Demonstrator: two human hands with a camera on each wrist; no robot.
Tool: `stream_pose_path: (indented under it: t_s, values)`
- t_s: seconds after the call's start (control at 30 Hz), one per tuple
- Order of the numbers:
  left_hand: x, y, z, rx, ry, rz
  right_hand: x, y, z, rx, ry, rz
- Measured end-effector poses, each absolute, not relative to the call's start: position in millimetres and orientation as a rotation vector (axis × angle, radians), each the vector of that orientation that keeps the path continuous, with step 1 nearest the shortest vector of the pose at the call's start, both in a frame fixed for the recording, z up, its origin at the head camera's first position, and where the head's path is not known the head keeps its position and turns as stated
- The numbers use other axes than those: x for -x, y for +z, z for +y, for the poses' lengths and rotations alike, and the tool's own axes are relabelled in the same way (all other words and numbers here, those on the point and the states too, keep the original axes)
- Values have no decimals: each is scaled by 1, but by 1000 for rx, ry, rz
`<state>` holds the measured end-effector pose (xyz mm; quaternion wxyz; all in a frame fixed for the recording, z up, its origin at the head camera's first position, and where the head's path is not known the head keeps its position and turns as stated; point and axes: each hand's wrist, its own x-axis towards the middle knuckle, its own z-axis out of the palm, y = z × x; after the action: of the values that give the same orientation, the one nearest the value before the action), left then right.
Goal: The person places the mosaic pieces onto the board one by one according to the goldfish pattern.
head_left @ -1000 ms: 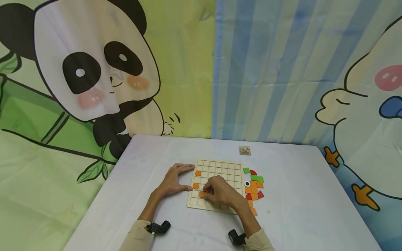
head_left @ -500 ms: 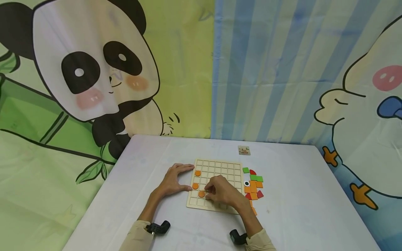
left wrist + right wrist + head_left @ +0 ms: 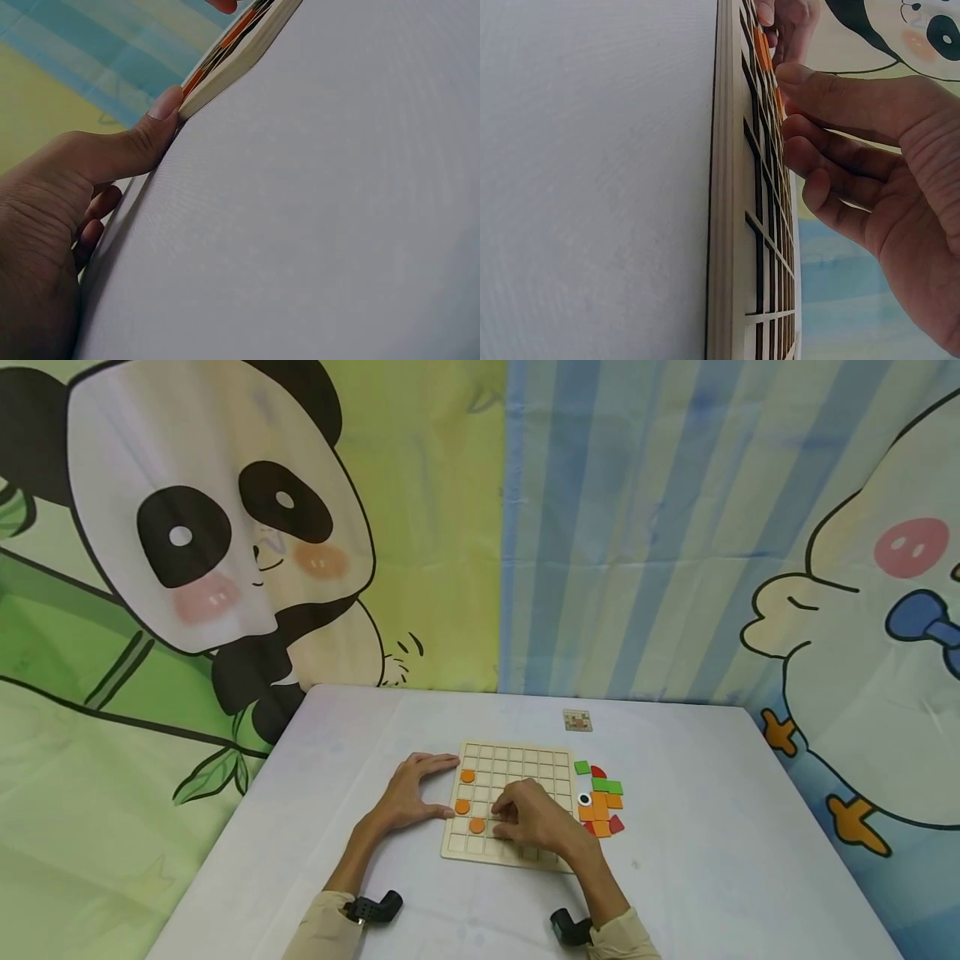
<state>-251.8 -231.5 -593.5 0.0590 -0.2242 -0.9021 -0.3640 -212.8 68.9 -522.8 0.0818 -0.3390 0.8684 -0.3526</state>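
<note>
Under the right hand [image 3: 534, 817], squarish grid board [image 3: 510, 770], flat

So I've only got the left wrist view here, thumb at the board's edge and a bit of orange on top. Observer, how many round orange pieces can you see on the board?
Observer: Three round orange pieces show on the board in the head view, though the other hand hides part of it.
Operator: And are there any loose pieces off the board?
Observer: Yes, green, red and orange ones among them, on the table beside the board's right edge as the head view shows it.
Operator: Does the right hand hold a piece?
Observer: I see none in it, going by the right wrist view.
</note>
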Motion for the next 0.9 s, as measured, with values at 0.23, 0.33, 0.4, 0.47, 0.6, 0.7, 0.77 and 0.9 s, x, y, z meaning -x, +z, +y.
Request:
stream_pose_path:
  t_s: [0.23,0.33,0.4,0.47,0.6,0.7,0.77,0.9]
  values:
    - [250,-591,-231,665,-1125,-2754,212,-522,74,964,-1043,2619]
    - [250,-590,-231,658,-1132,-2762,212,-523,77,967,-1044,2630]
    - [249,-590,-232,654,-1125,-2767,212,-523,79,960,-1041,2638]
    - [249,-590,-232,651,-1126,-2770,211,-524,81,959,-1035,2649]
    - [249,-589,-231,655,-1125,-2769,209,-523,86,952,-1024,2669]
    - [249,-589,-231,666,-1124,-2760,209,-523,89,955,-1024,2682]
    - [249,-590,-231,673,-1122,-2754,208,-523,92,955,-1025,2689]
    - [250,-593,-233,675,-1125,-2742,208,-523,95,953,-1020,2702]
